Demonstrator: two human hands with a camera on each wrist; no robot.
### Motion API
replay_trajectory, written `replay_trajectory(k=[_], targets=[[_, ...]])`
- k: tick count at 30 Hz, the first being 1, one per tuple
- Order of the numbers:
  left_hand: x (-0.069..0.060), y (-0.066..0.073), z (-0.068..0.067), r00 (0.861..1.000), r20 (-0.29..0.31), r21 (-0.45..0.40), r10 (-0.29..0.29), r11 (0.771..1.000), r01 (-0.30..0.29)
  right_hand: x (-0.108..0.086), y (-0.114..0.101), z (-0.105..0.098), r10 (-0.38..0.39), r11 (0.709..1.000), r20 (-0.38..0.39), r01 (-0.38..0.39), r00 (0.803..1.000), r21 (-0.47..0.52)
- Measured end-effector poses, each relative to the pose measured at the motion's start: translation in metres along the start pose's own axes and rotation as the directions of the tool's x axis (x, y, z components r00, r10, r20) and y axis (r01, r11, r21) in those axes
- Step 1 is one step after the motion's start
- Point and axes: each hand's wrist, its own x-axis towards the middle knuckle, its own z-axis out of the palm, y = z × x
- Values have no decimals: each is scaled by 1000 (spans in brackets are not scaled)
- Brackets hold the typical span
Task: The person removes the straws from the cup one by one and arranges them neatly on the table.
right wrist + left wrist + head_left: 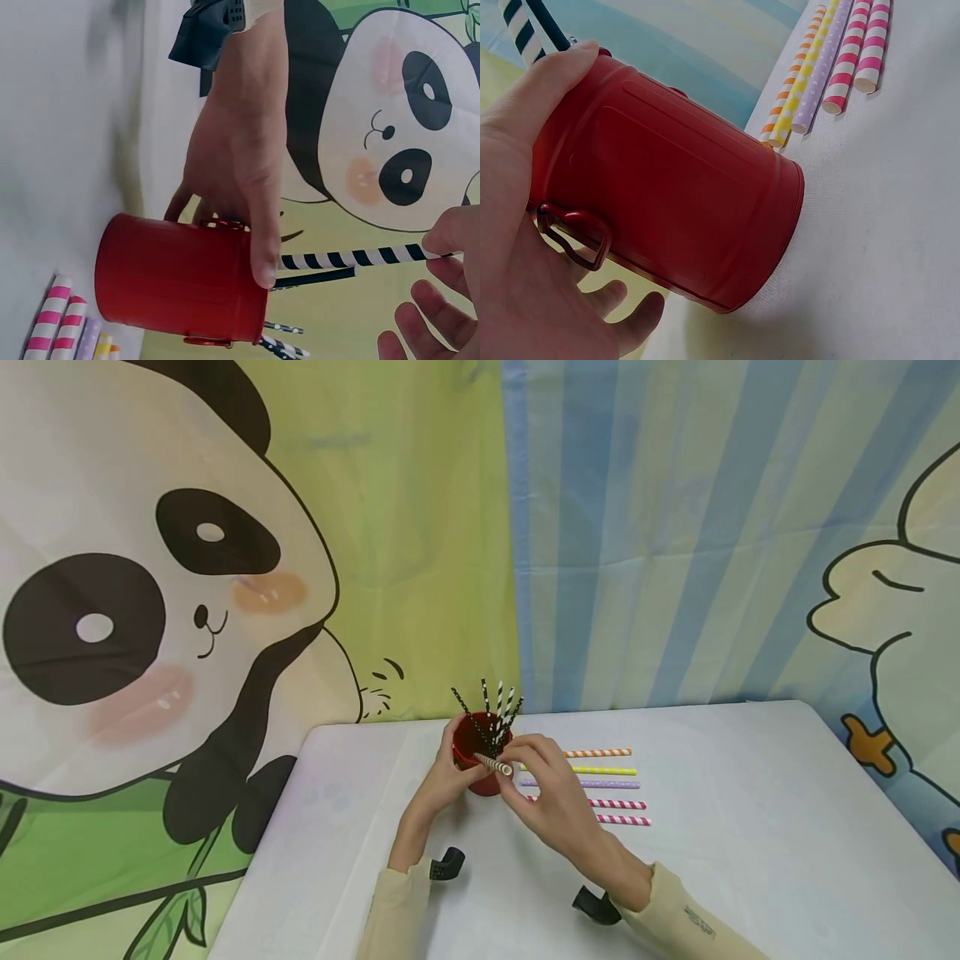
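My left hand (441, 783) grips a small red metal bucket (675, 187) that has wire side handles. In the left wrist view its thumb lies at the rim, and the fingers reach around the far side. Several black-and-white patterned paper straws (500, 700) lean inside the bucket, some striped, some dotted. Between thumb and fingertips my right hand (553, 800) pinches a black-and-white striped straw (375, 256) near its outer end. The other end of that straw is at the bucket's mouth, partly hidden behind the left thumb in the right wrist view.
To the right of the bucket lie several straws in a row: orange-striped (600, 752), yellow (607, 771), purple dotted (611, 784) and two pink-striped ones (874, 52). They rest on a white-covered table (750, 827). Printed curtains (637, 543) hang behind it.
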Motion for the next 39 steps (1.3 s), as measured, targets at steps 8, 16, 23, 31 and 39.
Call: replay_trajectory(k=[8,16,23,31,39], targets=[[0,-1,1,1000,-5,-10,-19,1000,19,-2,-4,-10,6,1000,-3,-6,1000,29],[1,0,1,1000,-5,-15,-20,1000,20,-3,-10,-22,13,999,-14,-12,1000,31],[0,-1,2,1000,-13,-17,-24,1000,24,-4,-17,-31,24,999,-24,-23,999,39],[0,-2,3,999,-23,-8,-23,1000,23,-5,-23,-39,18,998,-39,-15,999,68],[1,-2,3,999,-33,1,-32,999,32,-5,-29,-49,6,992,-87,5,996,126]])
